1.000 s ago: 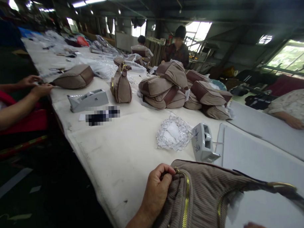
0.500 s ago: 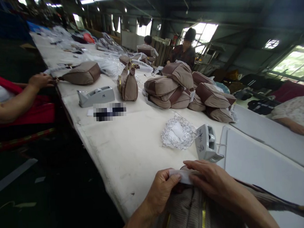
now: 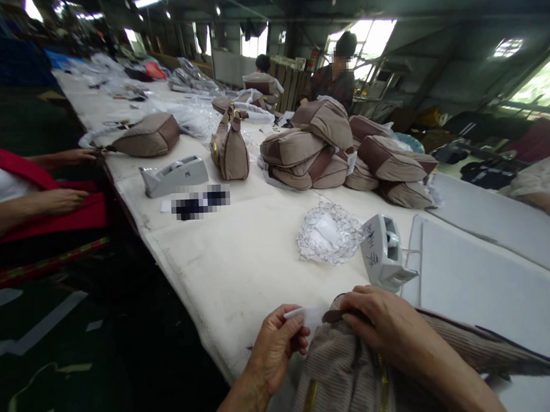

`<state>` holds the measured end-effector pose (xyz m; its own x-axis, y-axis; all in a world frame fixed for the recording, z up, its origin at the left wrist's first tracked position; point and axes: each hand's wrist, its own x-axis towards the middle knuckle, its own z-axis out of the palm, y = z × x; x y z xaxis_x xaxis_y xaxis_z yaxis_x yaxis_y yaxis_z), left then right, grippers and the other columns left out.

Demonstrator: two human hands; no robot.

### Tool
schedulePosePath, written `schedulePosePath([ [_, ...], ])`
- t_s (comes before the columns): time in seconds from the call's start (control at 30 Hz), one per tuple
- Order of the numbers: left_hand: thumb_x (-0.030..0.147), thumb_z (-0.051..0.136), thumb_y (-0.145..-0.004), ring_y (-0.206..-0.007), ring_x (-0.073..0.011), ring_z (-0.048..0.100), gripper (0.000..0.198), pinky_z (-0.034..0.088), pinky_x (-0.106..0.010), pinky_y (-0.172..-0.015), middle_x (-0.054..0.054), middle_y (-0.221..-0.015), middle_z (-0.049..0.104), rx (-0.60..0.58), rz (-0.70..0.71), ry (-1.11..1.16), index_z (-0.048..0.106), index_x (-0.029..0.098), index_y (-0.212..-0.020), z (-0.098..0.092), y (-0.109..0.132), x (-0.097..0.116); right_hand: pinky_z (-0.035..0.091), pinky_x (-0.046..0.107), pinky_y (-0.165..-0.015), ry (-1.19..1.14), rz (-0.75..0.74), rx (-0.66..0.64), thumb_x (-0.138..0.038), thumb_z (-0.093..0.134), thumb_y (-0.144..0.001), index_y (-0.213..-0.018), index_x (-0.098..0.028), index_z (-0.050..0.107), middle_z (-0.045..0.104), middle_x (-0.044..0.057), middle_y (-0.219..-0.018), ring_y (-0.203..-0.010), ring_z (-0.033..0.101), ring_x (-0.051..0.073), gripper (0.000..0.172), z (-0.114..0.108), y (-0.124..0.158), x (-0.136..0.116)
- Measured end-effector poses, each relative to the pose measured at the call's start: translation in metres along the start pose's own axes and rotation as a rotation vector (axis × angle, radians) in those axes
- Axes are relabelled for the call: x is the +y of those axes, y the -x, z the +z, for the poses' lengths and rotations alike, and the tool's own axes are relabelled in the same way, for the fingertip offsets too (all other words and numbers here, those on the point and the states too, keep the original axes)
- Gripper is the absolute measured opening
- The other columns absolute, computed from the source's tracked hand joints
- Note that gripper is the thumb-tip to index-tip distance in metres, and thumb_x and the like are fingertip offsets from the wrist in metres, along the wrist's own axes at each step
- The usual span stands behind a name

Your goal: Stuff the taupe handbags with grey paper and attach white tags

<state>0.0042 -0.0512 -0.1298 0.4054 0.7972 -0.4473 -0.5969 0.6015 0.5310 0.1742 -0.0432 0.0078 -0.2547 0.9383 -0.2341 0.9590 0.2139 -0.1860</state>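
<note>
A taupe ribbed bag (image 3: pixel 344 372) with gold zippers lies at the near edge of the long white table (image 3: pixel 241 273). My left hand (image 3: pixel 275 347) is closed, pinching a small white paper slip (image 3: pixel 306 315) beside the bag's top corner. My right hand (image 3: pixel 382 325) rests on the bag, fingers curled and pinching a dark zipper pull (image 3: pixel 333 316) at that same corner. Both hands meet just in front of a grey tape dispenser (image 3: pixel 383 252).
A crumpled white paper bundle (image 3: pixel 329 233) lies left of the dispenser. Several finished taupe bags (image 3: pixel 327 150) are piled mid-table, one stands upright (image 3: pixel 230 148). A second tape dispenser (image 3: pixel 173 175) sits farther left. Another person's arms (image 3: pixel 44 202) are at left, other workers beyond.
My right hand came in over the bag's corner, and a white slip appeared between my hands. The left hand now pinches the slip a little left of the bag. The view shifted slightly.
</note>
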Motion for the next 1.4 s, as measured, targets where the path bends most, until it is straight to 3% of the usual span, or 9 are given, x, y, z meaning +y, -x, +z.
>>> schedulePosePath([
  [0.2, 0.040, 0.075, -0.069, -0.047, -0.0081, 0.054, 0.035, 0.039, -0.019, -0.044, 0.000, -0.061, 0.065, 0.039, -0.002, 0.033, 0.050, 0.016, -0.075, 0.000, -0.004, -0.010, 0.042, 0.032, -0.075, -0.067, 0.069, -0.024, -0.016, 0.045, -0.088, -0.088, -0.020, 0.064, 0.062, 0.005, -0.085, -0.084, 0.057, 0.021, 0.020, -0.001, 0.003, -0.005],
  [0.43, 0.039, 0.079, -0.065, -0.048, -0.0080, 0.055, 0.036, 0.038, -0.018, -0.047, -0.001, -0.062, 0.066, 0.077, -0.012, 0.026, 0.053, 0.015, -0.072, 0.006, -0.003, -0.011, 0.041, 0.030, -0.072, -0.049, 0.049, -0.013, -0.013, 0.048, -0.087, -0.086, -0.020, 0.065, 0.062, 0.004, -0.083, -0.082, 0.057, 0.020, 0.018, 0.000, 0.003, -0.004],
  [0.73, 0.034, 0.076, -0.069, -0.049, -0.0080, 0.053, 0.032, 0.039, -0.019, -0.047, -0.002, -0.066, 0.065, -0.061, 0.022, -0.067, 0.063, 0.010, -0.084, 0.029, -0.007, 0.005, 0.042, 0.032, -0.068, 0.023, 0.035, -0.056, -0.014, 0.052, -0.085, -0.085, -0.018, 0.064, 0.065, 0.006, -0.080, -0.080, 0.061, 0.023, 0.012, 0.005, -0.011, -0.018],
  [0.83, 0.030, 0.076, -0.066, -0.045, -0.0075, 0.050, 0.027, 0.036, -0.018, -0.042, 0.000, -0.059, 0.061, -0.099, -0.001, -0.107, 0.062, 0.010, -0.080, 0.038, -0.011, 0.012, 0.045, 0.036, -0.069, -0.018, 0.015, -0.003, -0.015, 0.043, -0.087, -0.111, -0.016, 0.059, 0.067, 0.008, -0.079, -0.076, 0.064, 0.025, 0.029, 0.013, -0.012, -0.013],
  [0.93, 0.027, 0.076, -0.063, -0.045, -0.0081, 0.050, 0.025, 0.036, -0.017, -0.041, 0.002, -0.056, 0.059, -0.056, 0.014, -0.069, 0.060, 0.012, -0.076, 0.043, -0.012, 0.012, 0.048, 0.037, -0.067, -0.034, -0.029, 0.128, -0.019, 0.035, -0.089, -0.127, -0.013, 0.049, 0.068, 0.010, -0.077, -0.072, 0.066, 0.025, 0.040, 0.021, -0.009, -0.004],
  [1.1, 0.030, 0.075, -0.065, -0.046, -0.0073, 0.049, 0.025, 0.037, -0.016, -0.043, 0.004, -0.052, 0.056, 0.009, 0.042, 0.022, 0.058, 0.015, -0.077, 0.044, -0.010, 0.003, 0.052, 0.036, -0.066, 0.051, -0.110, 0.315, -0.025, 0.034, -0.091, -0.122, -0.009, 0.054, 0.070, 0.014, -0.087, -0.073, 0.066, 0.024, 0.040, 0.019, -0.003, 0.002],
  [1.2, 0.031, 0.074, -0.067, -0.047, -0.0074, 0.049, 0.025, 0.037, -0.017, -0.045, 0.004, -0.051, 0.056, -0.004, 0.082, -0.030, 0.060, 0.014, -0.077, 0.043, -0.008, 0.001, 0.053, 0.040, -0.068, 0.168, -0.127, 0.274, -0.027, 0.042, -0.089, -0.114, -0.011, 0.060, 0.069, 0.015, -0.096, -0.081, 0.066, 0.028, 0.035, 0.014, -0.002, -0.003],
  [1.3, 0.030, 0.072, -0.069, -0.047, -0.0081, 0.051, 0.025, 0.039, -0.017, -0.047, 0.002, -0.051, 0.058, -0.066, 0.105, -0.110, 0.061, 0.013, -0.084, 0.043, -0.007, 0.005, 0.053, 0.038, -0.063, 0.194, -0.100, 0.182, -0.020, 0.045, -0.084, -0.113, -0.012, 0.061, 0.070, 0.013, -0.089, -0.074, 0.066, 0.026, 0.034, 0.014, -0.004, -0.006],
  [1.4, 0.028, 0.073, -0.068, -0.047, -0.0096, 0.054, 0.030, 0.039, -0.019, -0.047, 0.001, -0.054, 0.061, -0.093, 0.088, -0.153, 0.059, 0.013, -0.089, 0.041, -0.007, 0.010, 0.052, 0.039, -0.062, 0.255, -0.091, 0.239, -0.013, 0.041, -0.082, -0.113, -0.012, 0.062, 0.070, 0.011, -0.079, -0.069, 0.066, 0.027, 0.038, 0.016, -0.003, -0.005],
])
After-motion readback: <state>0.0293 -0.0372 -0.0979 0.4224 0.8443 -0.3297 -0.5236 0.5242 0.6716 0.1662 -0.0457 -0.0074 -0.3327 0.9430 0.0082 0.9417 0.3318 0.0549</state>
